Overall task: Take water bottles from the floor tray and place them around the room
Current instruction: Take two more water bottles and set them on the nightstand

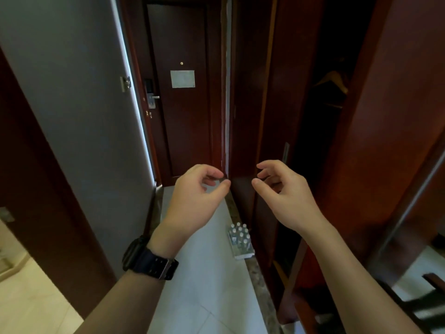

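A small white tray [243, 255] lies on the pale tiled floor against the base of a dark wooden wardrobe, holding several clear water bottles [239, 233] with white caps, standing upright. My left hand [195, 196], with a dark watch on its wrist, is raised in front of me, fingers curled and apart, holding nothing. My right hand [281, 189] hovers beside it at the same height, fingers likewise curled and empty. Both hands are well above the tray and apart from it.
A dark wooden entrance door [183, 92] with a lock and a posted notice closes the narrow hallway ahead. A grey wall [79, 104] is on the left, with a doorway to a lit tiled room. The wardrobe [325, 116] on the right stands open, hangers inside.
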Motion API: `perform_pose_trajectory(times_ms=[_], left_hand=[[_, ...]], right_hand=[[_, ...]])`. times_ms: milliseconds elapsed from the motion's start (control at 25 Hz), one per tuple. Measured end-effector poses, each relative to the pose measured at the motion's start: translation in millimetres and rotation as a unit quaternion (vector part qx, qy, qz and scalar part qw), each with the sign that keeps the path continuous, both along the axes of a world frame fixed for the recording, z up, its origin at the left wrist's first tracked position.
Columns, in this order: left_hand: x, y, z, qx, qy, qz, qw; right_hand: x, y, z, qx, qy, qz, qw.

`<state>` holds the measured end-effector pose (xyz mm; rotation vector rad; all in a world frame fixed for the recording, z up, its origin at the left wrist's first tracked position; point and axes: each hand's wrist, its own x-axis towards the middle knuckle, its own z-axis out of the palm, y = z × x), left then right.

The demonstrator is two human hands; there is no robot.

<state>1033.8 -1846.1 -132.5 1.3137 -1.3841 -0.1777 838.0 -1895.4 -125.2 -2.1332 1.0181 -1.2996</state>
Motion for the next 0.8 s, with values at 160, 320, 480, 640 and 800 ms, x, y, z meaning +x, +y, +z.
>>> perform_pose_trajectory(times_ms=[160, 320, 480, 640, 800], left_hand=[[28.1, -126.6, 4.1, 0.008, -0.003, -0.007, 1.0], [70.0, -220.9, 8.3, 0.023, -0.017, 0.001, 1.0], [108.5, -321.7, -7.0, 0.027, -0.008, -0.012, 1.0], [142.9, -439.1, -46.2, 0.045, -0.01, -0.055, 0.997], [177.5, -566.3, -110.7, 0.053, -0.017, -0.098, 0.994]], right_hand=[[39.1, -131.7, -1.9, 0.031, -0.02, 0.002, 0.999], [80.1, -234.4, 3.3, 0.053, -0.021, 0.011, 0.998], [115.2, -328.7, -16.0, 0.065, -0.02, 0.0, 0.998], [149.7, -427.3, -58.0, 0.084, -0.039, -0.037, 0.995], [181.7, -532.8, -121.7, 0.1, -0.081, -0.088, 0.988]])
